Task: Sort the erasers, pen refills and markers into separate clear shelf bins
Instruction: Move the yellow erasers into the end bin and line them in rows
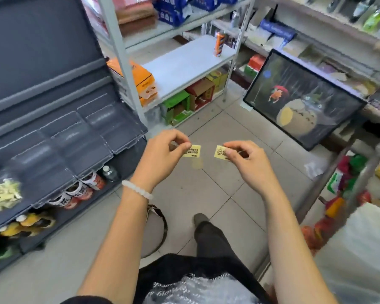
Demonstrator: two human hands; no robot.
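Pinching one small yellow eraser (192, 151) in your left hand (162, 150) and another eraser (221, 152) in your right hand (245, 160), you hold light, stiff blocks by their ends

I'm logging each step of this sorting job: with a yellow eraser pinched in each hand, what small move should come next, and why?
Probably carry both toward the clear bins on the left. The left hand pinches one yellow eraser, the right hand another, both in mid-air over the floor, apart and above no bin.
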